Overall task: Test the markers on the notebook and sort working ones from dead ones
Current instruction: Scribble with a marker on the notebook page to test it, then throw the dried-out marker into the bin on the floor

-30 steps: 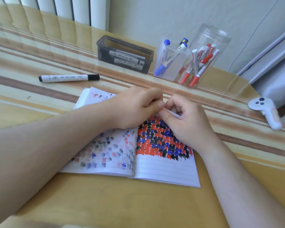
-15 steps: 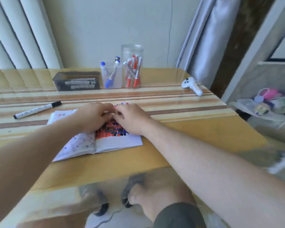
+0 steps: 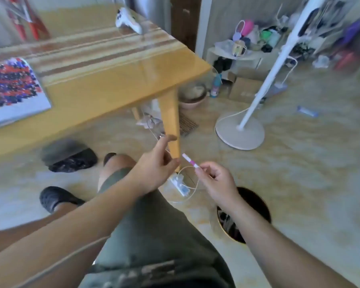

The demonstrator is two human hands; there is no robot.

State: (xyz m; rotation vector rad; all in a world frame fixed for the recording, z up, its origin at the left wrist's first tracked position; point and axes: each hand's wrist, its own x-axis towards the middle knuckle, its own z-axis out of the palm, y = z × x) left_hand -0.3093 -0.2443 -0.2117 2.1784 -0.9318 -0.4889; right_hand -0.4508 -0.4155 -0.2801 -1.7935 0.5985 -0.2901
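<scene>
writing unreadable; right hand (image 3: 217, 181) pinches strip (image 3: 190, 160)

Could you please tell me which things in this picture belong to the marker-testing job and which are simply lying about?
Job: notebook, red markers, small white-and-pink item pinched by right hand.
Lying about: white controller, fan stand, black shoes, power strip.
</scene>
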